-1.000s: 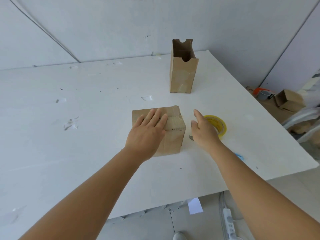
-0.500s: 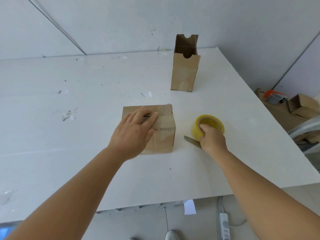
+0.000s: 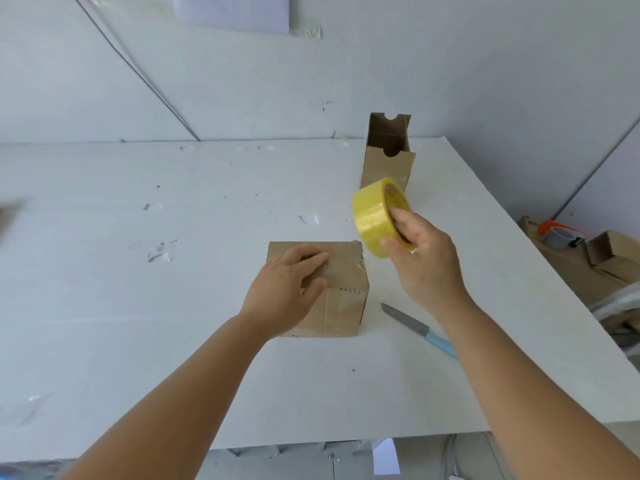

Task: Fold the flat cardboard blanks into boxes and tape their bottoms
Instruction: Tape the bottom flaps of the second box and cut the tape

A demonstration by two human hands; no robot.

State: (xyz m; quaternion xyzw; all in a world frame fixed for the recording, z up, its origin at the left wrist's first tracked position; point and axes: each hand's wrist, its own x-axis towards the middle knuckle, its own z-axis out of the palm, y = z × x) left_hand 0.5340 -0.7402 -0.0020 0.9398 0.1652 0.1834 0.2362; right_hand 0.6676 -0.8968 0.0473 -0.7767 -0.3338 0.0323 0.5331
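A small brown cardboard box [image 3: 343, 303] stands on the white table [image 3: 138, 306] with its folded flaps facing up. My left hand [image 3: 287, 289] rests on top of it, fingers slightly bent over the flap seam. My right hand [image 3: 422, 258] holds a yellow roll of tape [image 3: 372, 216] in the air above and to the right of the box, fingers hooked through its core. A taller cardboard box [image 3: 388, 157] stands upright and open-topped at the back of the table.
A knife with a light blue handle [image 3: 415, 327] lies on the table right of the box, under my right forearm. Beyond the table's right edge are cardboard pieces [image 3: 613, 258] and an orange tape dispenser [image 3: 557, 232]. A wall runs close behind the table.
My right hand gripped the tape roll on the table and lifted it up beside the box. My left hand stayed on top of the box. The knife is now uncovered.
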